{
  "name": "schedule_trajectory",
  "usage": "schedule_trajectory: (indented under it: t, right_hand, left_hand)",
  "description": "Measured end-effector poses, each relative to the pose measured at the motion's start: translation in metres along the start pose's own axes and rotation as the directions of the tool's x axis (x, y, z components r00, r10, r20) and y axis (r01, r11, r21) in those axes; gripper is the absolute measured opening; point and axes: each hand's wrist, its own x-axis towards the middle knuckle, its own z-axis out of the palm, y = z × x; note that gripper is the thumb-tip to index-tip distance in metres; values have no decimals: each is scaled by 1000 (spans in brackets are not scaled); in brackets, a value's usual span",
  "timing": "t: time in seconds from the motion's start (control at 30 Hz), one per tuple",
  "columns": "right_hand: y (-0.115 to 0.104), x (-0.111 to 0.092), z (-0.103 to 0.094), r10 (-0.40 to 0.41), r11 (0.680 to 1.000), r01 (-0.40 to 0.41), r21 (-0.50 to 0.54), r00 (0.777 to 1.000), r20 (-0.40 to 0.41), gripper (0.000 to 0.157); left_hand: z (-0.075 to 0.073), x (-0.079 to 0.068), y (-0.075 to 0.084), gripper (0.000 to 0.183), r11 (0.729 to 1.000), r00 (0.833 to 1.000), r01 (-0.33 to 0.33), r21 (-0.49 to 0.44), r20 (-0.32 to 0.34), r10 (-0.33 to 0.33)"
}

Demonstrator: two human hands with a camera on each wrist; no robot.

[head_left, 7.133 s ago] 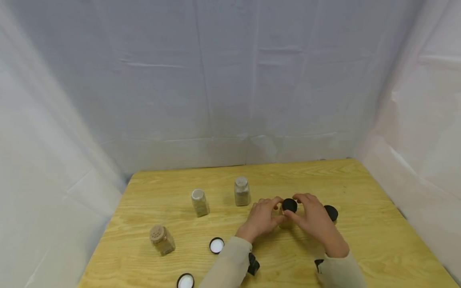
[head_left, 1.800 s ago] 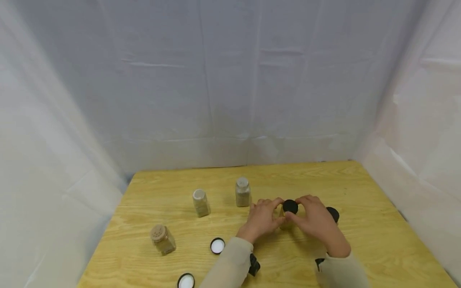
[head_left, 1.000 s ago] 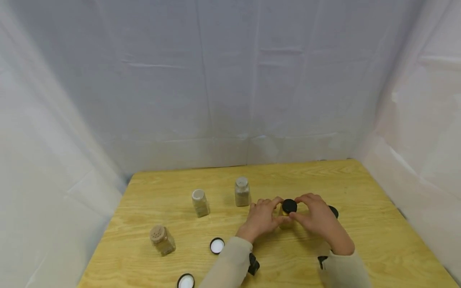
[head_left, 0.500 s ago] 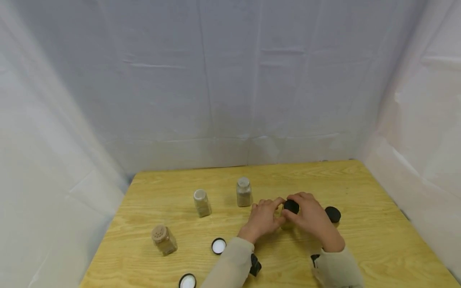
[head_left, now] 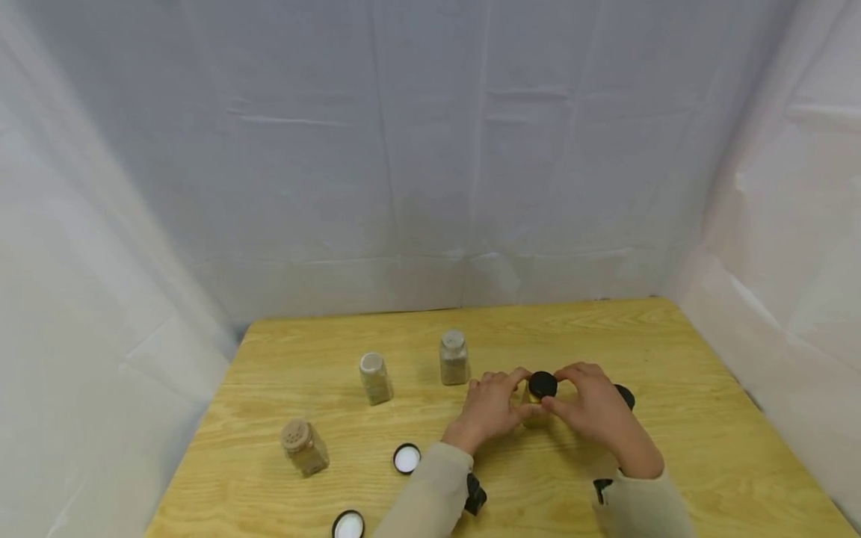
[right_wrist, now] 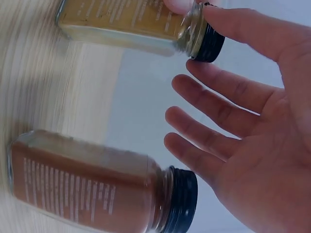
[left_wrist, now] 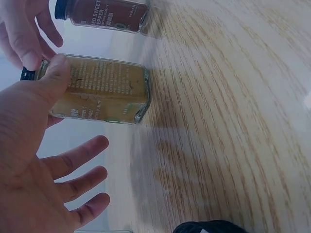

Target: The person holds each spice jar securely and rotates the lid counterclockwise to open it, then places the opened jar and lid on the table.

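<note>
In the head view, my left hand (head_left: 493, 407) pinches a square glass jar of yellow-brown turmeric powder (left_wrist: 107, 87) near its neck, between thumb and index finger. Its other fingers are spread away from the glass. The jar stands upright on the table. At its top, my right hand (head_left: 599, 407) has thumb and index finger on opposite sides of the black lid (head_left: 542, 385). The lid sits on the mouth, with some glass neck showing below it in the right wrist view. Just right stands a jar of red sweet pepper (right_wrist: 82, 184) with a black lid, partly hidden behind my right hand.
Left of my hands stand three jars with shaker tops: a clear one (head_left: 454, 359), a white-topped one (head_left: 375, 379) and a brown-topped one (head_left: 305, 448). Two black lids, a nearer one (head_left: 347, 525) and a farther one (head_left: 406, 458), lie white inside up on the wooden table (head_left: 269, 373).
Half a second ago my right hand was turned further left over the lid; now it has swung back right, as it was a second ago. My left hand and the jars keep their places.
</note>
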Motion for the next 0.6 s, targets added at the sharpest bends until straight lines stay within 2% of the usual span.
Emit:
schedule_trajectory:
  t: [0.17,0.37,0.6]
  right_hand:
    - [-8,7,4,-17,1000,17,-11,1000,26,59]
    - [-12,12,13,-53,998,53,-26,999,9,53]
    - [-11,7,7,16,1000,-16,-2,1000,1,61]
  left_hand:
    - [-1,-1,0,47,1000,1000,-10,17,-3,10]
    - [-1,-2,0,45,1000,1000,-7,21,5,7]
    - [-1,-2,-1,48,1000,1000,0,26,4,0]
